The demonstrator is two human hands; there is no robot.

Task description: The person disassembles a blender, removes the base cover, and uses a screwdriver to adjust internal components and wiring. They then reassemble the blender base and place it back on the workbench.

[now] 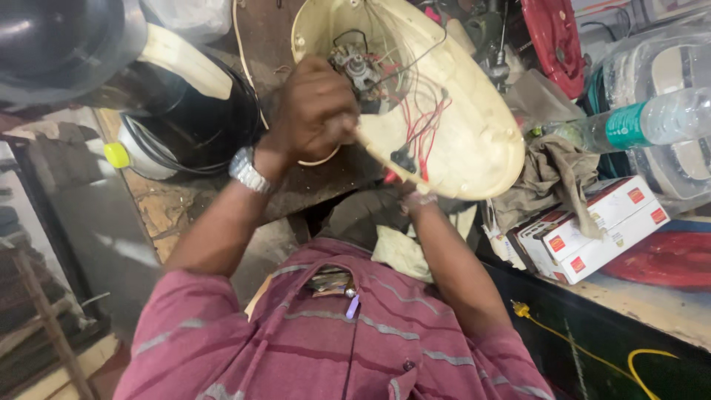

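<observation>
Cream appliance shell, open side up, long axis slanting away from the left hand fisted on its near rim; right hand beneath, grip hidden.

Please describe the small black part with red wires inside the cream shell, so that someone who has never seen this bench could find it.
Find the large cream plastic shell held open over the workbench. Inside it, thin red wires run down toward the lower rim beside the left hand. The small black part sits where they end; unlike the grey metal motor piece higher up, it is dark and lies against the rim.
</observation>
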